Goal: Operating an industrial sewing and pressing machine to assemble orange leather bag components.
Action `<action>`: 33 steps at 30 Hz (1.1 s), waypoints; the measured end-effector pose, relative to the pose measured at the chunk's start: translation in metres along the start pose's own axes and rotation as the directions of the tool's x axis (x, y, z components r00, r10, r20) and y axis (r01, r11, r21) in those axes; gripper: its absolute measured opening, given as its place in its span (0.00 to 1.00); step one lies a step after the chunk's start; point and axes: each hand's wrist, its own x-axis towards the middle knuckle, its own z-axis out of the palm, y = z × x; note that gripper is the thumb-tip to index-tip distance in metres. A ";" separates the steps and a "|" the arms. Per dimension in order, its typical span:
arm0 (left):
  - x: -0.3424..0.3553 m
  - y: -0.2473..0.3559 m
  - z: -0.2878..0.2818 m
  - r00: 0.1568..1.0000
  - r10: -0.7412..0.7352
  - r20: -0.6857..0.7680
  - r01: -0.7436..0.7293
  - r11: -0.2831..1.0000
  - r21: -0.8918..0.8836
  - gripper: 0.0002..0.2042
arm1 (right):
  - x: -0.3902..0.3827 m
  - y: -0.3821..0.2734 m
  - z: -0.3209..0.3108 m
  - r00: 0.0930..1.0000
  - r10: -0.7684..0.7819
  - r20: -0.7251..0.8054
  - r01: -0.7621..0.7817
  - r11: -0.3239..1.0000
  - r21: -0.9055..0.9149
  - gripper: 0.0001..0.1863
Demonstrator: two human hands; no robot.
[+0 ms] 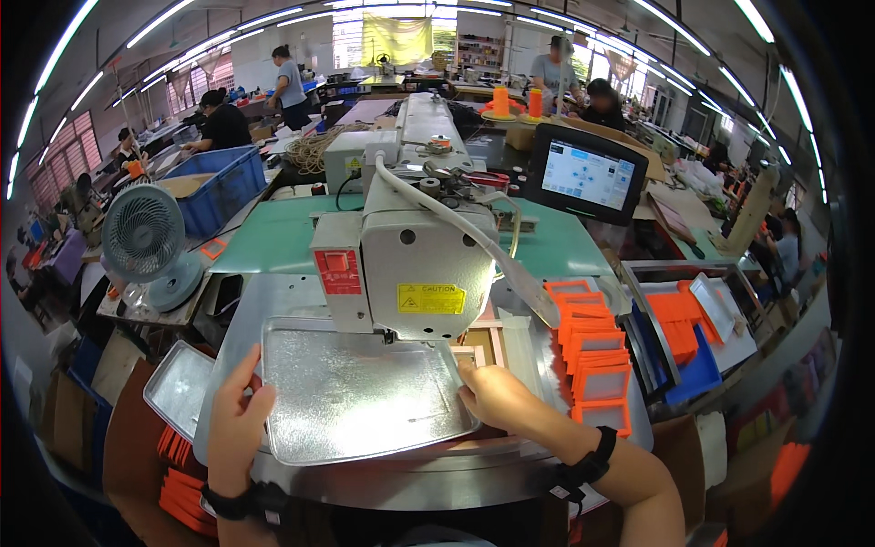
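A shallow silver metal tray point(360, 392) lies tilted on the table in front of the sewing machine head point(424, 264), its far edge beneath it. Beside the tray's left rim is my left hand point(235, 415), thumb and fingers apart; its thumb is at the rim. At the tray's right rim, my right hand point(501, 398) has its fingers curled in and seems to pinch the edge. A wooden frame piece point(483, 339) shows just beyond that hand. Rows of orange-edged pieces with greyish windows point(597, 351) overlap on the table to the right.
A second metal tray point(180, 387) is at left, above orange pieces point(182, 488). A fan point(144, 234) and a blue crate point(214, 182) stand farther left. At the right are a touch screen point(586, 170), a blue bin point(694, 369) and orange pieces. Several people work behind.
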 end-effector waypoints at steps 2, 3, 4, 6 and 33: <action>-0.025 0.006 0.015 0.995 0.083 -0.063 -0.101 0.906 -0.410 0.37 | 0.007 0.001 0.006 0.999 -0.047 -0.013 0.048 0.998 0.035 0.11; -0.040 0.016 0.027 0.977 0.179 -0.120 -0.215 0.838 -0.502 0.40 | 0.010 -0.003 0.007 0.998 -0.054 -0.037 0.056 0.996 0.064 0.09; -0.046 0.016 0.047 0.953 0.255 -0.161 -0.300 0.739 -0.604 0.44 | 0.009 0.004 0.011 0.998 -0.040 -0.046 0.044 0.996 0.078 0.09; -0.062 0.020 0.079 0.942 0.286 -0.177 -0.329 0.674 -0.662 0.51 | 0.009 0.008 0.012 0.996 -0.058 -0.067 0.066 0.992 0.112 0.10; -0.042 -0.030 0.011 0.976 0.108 -0.191 -0.210 0.208 -0.955 0.19 | -0.011 -0.027 -0.032 0.887 -0.094 -0.452 0.368 0.737 0.567 0.02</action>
